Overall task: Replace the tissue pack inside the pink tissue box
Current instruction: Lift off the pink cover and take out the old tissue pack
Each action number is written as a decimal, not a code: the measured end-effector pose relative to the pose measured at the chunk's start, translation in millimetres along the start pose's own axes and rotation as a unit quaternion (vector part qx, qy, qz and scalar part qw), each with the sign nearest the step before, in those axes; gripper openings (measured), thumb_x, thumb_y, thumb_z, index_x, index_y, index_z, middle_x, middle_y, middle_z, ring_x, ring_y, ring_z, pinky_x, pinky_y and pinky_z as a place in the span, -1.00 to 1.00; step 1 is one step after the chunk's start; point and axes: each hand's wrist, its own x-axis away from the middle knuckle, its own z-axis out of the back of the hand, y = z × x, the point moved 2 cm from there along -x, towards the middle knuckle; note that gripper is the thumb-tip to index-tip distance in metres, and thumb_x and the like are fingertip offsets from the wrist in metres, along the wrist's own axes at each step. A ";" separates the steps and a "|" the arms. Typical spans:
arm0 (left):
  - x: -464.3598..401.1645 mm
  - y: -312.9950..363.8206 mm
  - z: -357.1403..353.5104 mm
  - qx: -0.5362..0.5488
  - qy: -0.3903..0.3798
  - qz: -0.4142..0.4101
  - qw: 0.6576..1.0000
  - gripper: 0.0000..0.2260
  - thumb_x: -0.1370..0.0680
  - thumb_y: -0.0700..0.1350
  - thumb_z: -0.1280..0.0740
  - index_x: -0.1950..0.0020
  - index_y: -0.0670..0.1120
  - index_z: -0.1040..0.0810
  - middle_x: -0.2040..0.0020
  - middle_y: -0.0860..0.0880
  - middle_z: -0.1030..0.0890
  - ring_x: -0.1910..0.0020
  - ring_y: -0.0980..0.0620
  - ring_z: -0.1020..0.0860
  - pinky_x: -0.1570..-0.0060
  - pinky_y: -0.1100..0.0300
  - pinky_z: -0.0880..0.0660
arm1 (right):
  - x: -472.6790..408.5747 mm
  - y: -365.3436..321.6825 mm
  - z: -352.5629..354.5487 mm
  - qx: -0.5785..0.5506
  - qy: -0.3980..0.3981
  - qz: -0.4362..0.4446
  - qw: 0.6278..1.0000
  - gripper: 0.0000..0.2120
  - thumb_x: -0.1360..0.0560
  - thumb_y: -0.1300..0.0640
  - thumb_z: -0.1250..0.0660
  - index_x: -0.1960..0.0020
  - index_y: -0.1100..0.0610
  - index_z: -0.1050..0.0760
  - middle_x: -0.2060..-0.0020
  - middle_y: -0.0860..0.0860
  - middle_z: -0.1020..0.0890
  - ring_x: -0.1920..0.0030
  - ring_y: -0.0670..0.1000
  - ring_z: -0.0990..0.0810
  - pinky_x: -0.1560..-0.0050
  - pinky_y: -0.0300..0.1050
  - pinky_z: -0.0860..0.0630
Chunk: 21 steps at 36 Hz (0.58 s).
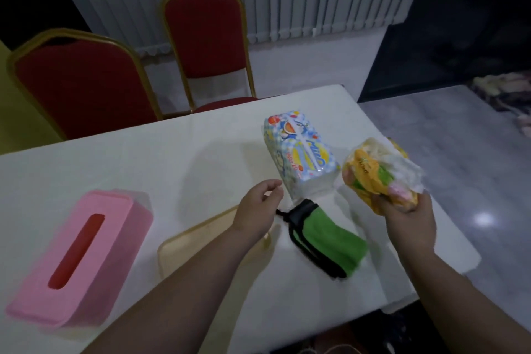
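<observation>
The pink tissue box point(77, 256) lies on the white table point(143, 169) at the left, its slot facing up and showing red inside. A full tissue pack point(298, 152) with blue cartoon print rests on the table at centre right. My right hand point(408, 215) is shut on a crumpled yellow and green tissue pack point(379, 175), holding it above the table's right side. My left hand point(258, 207) hovers open, fingers loosely curled, just left of the blue pack and holds nothing.
A green cloth with black trim point(324, 238) lies between my hands. A beige tray point(201, 241) sits under my left forearm. Two red chairs with gold frames point(83, 86) point(204, 37) stand behind the table. The table's right edge drops to a grey floor point(459, 152).
</observation>
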 end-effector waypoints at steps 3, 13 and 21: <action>-6.6 -1.9 -15.1 -0.025 -0.005 0.018 1.000 -0.84 -0.57 -0.08 -0.26 -0.10 -0.01 -0.57 0.05 0.10 -0.57 0.13 0.13 -0.54 0.05 0.34 -0.44 | -3.2 15.9 -0.7 0.040 0.006 -0.024 0.999 -0.46 -0.21 -0.10 -0.42 -0.16 -0.04 -0.43 -0.10 0.09 -0.60 -0.10 0.20 -0.56 -0.02 0.01 -0.45; -10.9 -6.9 -45.3 -0.025 -0.023 0.046 0.998 -0.83 -0.55 -0.02 -0.28 -0.12 0.04 -0.51 0.03 0.17 -0.54 0.24 0.30 -0.49 0.19 0.37 -0.39 | -12.5 39.0 -17.7 0.142 -0.042 -0.075 0.986 -0.32 -0.18 -0.17 -0.42 -0.25 -0.01 -0.37 -0.13 0.15 -0.58 -0.13 0.23 -0.55 -0.11 0.09 -0.50; -26.9 -9.6 -42.0 -0.013 0.009 0.064 0.998 -0.88 -0.54 0.00 -0.27 -0.07 0.09 -0.45 0.02 0.17 -0.53 0.08 0.05 -0.56 -0.10 -0.02 -0.52 | 9.6 -8.8 -16.4 0.118 0.057 0.059 0.990 -0.09 -0.18 -0.04 -0.26 -0.49 0.05 -0.03 -0.51 0.22 0.05 -0.49 0.16 0.02 -0.44 0.11 0.09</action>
